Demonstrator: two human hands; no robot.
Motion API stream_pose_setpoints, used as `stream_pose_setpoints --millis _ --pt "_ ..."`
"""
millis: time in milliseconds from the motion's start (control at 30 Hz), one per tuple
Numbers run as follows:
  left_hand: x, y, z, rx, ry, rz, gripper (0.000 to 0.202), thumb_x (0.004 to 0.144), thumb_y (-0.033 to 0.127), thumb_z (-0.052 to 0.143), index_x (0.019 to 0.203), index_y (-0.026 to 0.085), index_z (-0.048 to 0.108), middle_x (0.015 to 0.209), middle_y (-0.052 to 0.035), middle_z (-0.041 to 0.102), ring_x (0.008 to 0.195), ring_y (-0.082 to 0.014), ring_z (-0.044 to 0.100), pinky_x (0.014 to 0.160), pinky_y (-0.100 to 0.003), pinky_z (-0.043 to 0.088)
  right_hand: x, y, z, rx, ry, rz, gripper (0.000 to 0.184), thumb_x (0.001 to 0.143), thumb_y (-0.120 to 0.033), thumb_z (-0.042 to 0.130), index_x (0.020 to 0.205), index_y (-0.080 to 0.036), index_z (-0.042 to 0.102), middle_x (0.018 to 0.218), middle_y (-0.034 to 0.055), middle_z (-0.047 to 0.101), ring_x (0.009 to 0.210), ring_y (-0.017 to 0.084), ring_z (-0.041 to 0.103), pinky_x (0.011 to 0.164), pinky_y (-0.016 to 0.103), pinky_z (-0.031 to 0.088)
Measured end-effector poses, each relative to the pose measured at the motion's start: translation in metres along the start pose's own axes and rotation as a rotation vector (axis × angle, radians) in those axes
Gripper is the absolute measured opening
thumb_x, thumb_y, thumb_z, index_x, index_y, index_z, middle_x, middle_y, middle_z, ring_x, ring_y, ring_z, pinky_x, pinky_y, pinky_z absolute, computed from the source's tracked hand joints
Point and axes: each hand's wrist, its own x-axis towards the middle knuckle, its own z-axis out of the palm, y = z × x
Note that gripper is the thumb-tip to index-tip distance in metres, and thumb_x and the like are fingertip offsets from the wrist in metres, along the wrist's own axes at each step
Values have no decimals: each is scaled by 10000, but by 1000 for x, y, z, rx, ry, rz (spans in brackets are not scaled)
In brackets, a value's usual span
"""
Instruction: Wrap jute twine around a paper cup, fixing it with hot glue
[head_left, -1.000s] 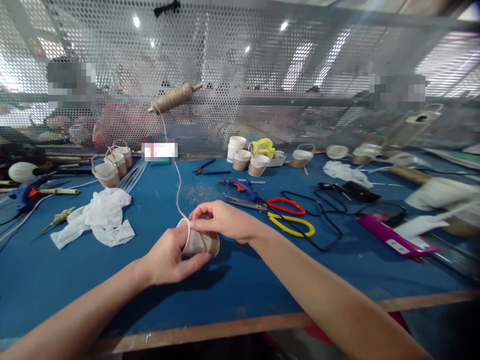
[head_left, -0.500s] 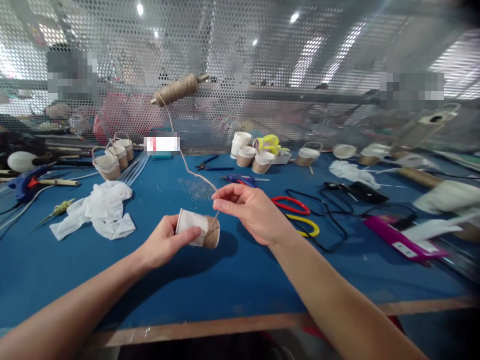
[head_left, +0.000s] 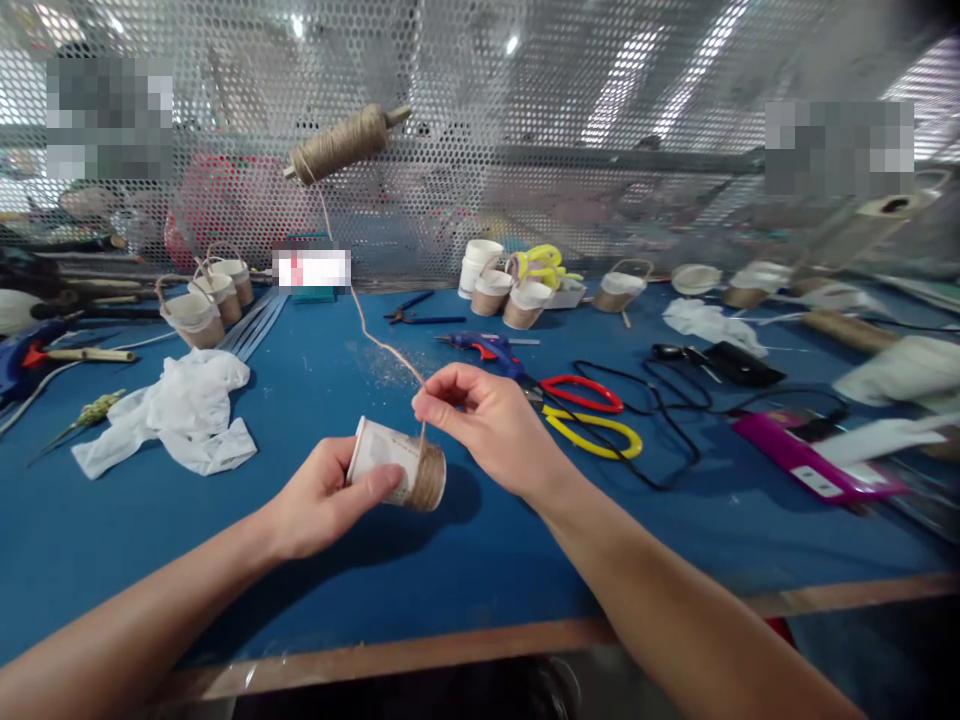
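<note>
My left hand [head_left: 319,500] grips a small paper cup [head_left: 386,460] lying on its side above the blue table [head_left: 465,570]. Brown twine is wound round the cup's bottom end. My right hand [head_left: 487,425] pinches the twine strand [head_left: 379,343] just above the cup. The strand runs up to a twine spool [head_left: 341,142] hanging on the mesh screen.
Red and yellow scissors [head_left: 589,415] and a blue glue gun [head_left: 487,348] lie right of my hands. White cloth [head_left: 176,415] lies left. Twine-wrapped cups [head_left: 199,310] stand at back left, more cups [head_left: 510,300] at back centre. Black cables [head_left: 660,400] and a pink object [head_left: 810,460] lie right. People sit behind the mesh.
My right hand lifted off the cup's rim and moved right, drawing the twine to the cup's bottom end. More twine now wraps that end. The left hand kept its hold.
</note>
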Motion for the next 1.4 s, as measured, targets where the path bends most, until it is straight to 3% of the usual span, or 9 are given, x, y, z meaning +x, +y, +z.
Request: stream_pose_setpoints --millis 467,867,1400 --pt "-4 -3 -1 168 -36 147 183 800 232 487 653 128 524 548 48 379 499 -71 279 455 -179 277 0 6 7 24 -21 91 145 746 -277 590 675 -160 543 625 -23 549 580 94 478 573 244 384" --pt "-6 -4 -4 335 -29 326 198 806 194 474 623 136 520 529 47 381 481 -71 289 444 -186 275 -2 9 9 89 -75 158 172 730 -311 597 683 -154 544 623 -23 534 562 89 460 541 240 362" --pt "-6 -1 -3 334 27 278 207 798 240 494 639 128 565 523 37 416 473 -72 291 451 -194 300 0 12 11 142 -93 220 235 681 -386 623 676 -164 543 635 -18 521 581 104 427 526 243 339"
